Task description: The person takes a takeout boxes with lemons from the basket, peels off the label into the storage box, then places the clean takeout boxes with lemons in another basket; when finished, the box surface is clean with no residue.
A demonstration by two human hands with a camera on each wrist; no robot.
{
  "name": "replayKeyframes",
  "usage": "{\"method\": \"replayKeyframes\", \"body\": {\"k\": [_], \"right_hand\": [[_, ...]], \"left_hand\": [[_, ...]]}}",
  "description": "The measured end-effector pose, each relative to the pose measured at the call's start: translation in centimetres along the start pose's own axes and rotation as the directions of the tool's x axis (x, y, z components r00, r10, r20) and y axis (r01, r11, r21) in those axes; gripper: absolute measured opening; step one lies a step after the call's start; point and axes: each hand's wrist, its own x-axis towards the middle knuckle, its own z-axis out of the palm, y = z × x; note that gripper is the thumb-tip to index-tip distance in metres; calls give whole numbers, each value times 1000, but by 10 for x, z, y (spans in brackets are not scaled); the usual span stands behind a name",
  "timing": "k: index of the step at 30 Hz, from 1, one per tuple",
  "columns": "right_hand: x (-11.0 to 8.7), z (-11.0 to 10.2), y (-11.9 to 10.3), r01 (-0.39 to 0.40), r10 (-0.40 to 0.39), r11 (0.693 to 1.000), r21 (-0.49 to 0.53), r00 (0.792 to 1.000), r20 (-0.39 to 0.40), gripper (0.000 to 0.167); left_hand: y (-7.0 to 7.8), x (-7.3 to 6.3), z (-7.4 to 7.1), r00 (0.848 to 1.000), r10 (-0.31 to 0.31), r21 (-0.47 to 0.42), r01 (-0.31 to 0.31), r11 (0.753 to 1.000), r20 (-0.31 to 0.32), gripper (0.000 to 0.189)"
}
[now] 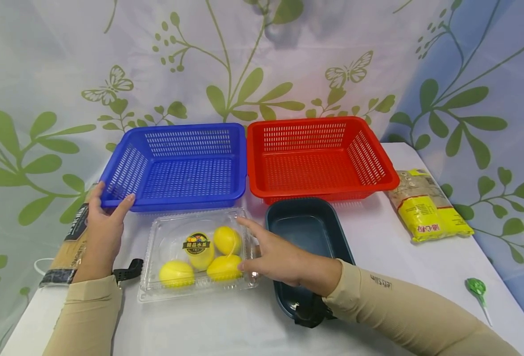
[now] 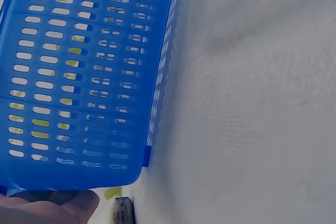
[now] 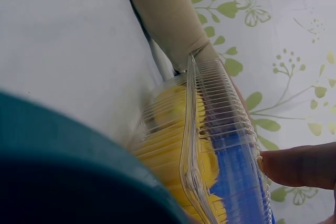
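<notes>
While my right hand [image 1: 282, 258] spreads its fingers wide across the right end of the clear box [image 1: 166, 242], touching it, my left hand [image 1: 103, 237] spans the near left corner of the blue basket [image 1: 182, 202]; whether those fingers grip, I cannot tell. Holding four yellow fruits [image 1: 224, 267], the box lies left of the bench's [image 1: 199, 326] middle; the near edge is cut off. My right forearm [image 1: 391, 299] hides part of the teal tray [image 1: 304, 225], my left hand part of the packet [image 1: 71, 248] along the left edge.
</notes>
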Motion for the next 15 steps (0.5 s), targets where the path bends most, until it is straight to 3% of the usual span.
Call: {"method": "replayKeyframes", "body": {"k": [7, 13, 15], "right_hand": [[-1, 0, 1, 11, -11, 999, 32, 1000, 6, 94], [0, 0, 1, 13, -14, 999, 32, 1000, 12, 95], [0, 1, 1, 13, -13, 1000, 28, 1000, 9, 95]], "left_hand": [[3, 0, -4, 1000, -3, 117, 3, 993, -1, 97], [15, -7, -14, 996, -92, 50, 93, 994, -20, 108], [22, -12, -20, 993, -114, 70, 117, 991, -41, 110]]}}
